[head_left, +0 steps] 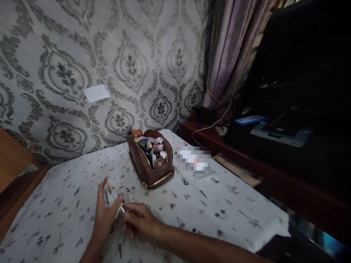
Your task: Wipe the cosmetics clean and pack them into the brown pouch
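Note:
My left hand (105, 204) is closed around a crumpled white tissue or cloth (111, 197), its thumb pressing from the right. A slim beige piece (110, 187) pokes up out of the white material. Just below and to the right, my right hand (139, 219) pinches a slender stick-like item (122, 208) with a shiny metallic part. Its upper end meets the white material; whether it and the beige piece are one object I cannot tell. Beyond both hands, a brown leather toiletry bag (153, 175) stands unzipped, filled with several bottles, tubes and jars.
A white patterned cloth (214, 204) covers the table. Right of the bag lies a blurred-out white and red item (193, 160). A dark red wooden ledge (246, 157) carries a cable and a blue box (251, 119). Patterned wallpaper (160, 106) rises behind; wooden furniture (19, 164) borders the left.

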Motion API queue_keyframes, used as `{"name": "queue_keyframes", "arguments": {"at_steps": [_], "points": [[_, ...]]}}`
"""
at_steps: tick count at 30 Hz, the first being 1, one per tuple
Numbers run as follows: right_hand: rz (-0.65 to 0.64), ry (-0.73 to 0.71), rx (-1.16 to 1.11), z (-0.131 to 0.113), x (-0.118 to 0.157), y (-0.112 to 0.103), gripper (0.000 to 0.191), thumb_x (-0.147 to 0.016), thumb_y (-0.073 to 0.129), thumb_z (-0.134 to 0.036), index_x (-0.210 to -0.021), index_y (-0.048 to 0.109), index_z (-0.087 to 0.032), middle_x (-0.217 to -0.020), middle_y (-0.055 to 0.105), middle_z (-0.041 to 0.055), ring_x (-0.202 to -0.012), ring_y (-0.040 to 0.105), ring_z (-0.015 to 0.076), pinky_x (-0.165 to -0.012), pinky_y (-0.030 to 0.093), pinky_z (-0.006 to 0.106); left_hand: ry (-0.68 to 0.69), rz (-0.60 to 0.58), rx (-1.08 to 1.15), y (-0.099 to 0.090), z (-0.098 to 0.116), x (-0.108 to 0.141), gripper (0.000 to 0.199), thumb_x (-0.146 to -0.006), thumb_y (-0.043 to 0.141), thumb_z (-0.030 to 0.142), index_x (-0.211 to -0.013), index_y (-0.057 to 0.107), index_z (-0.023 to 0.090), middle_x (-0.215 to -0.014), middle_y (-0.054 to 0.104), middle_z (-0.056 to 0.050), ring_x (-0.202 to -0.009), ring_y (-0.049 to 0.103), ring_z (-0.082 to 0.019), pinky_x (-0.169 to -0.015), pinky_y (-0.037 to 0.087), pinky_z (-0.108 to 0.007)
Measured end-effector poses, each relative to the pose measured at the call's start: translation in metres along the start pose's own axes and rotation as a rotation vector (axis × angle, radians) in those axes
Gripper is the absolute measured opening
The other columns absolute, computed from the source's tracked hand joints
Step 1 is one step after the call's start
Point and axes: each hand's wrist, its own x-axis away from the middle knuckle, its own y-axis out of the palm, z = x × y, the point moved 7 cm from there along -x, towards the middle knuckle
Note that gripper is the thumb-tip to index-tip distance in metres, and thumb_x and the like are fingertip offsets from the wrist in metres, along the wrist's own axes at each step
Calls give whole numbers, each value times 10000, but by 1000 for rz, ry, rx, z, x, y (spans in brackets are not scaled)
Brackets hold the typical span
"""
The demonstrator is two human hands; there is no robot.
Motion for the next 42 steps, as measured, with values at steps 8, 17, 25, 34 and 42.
{"name": "queue_keyframes", "arguments": {"at_steps": [8,17,25,34,42], "points": [[-180,72,-48,2,9,11,644,-679,736,-731,-910,597,-146,-712,620,-16,-518,530,75,-506,394,185,-202,189,134,-27,-15,-5,375,-680,720,522,-820,574,206,-665,552,37,-579,518,-138,-558,435,-239],[-105,124,-210,9,4,7,740,-503,920,-559,-1033,642,-123,-780,684,26,-617,644,147,-581,464,226,-195,89,132,-24,-7,-5,312,-793,581,514,-684,543,224,-594,537,6,-502,467,-150,-460,387,-239],[-64,161,-410,11,-2,-1,641,-535,918,-557,-892,671,-87,-709,683,42,-531,599,111,-526,412,211,-161,58,183,-25,-17,-9,262,-738,677,468,-785,585,227,-687,603,-5,-615,543,-170,-524,447,-247],[-35,205,-392,16,-2,-5,637,-508,963,-439,-955,679,-85,-749,691,46,-546,579,88,-523,392,197,-412,163,491,-8,-24,1,452,-885,453,622,-1005,632,225,-697,625,34,-557,546,-121,-502,459,-210],[85,75,-304,2,-4,-12,521,-568,943,-403,-921,667,-138,-708,627,-20,-540,527,73,-505,359,186,-456,61,722,20,-31,10,303,-815,574,393,-937,651,127,-829,712,-55,-701,641,-164,-643,529,-265]]}}
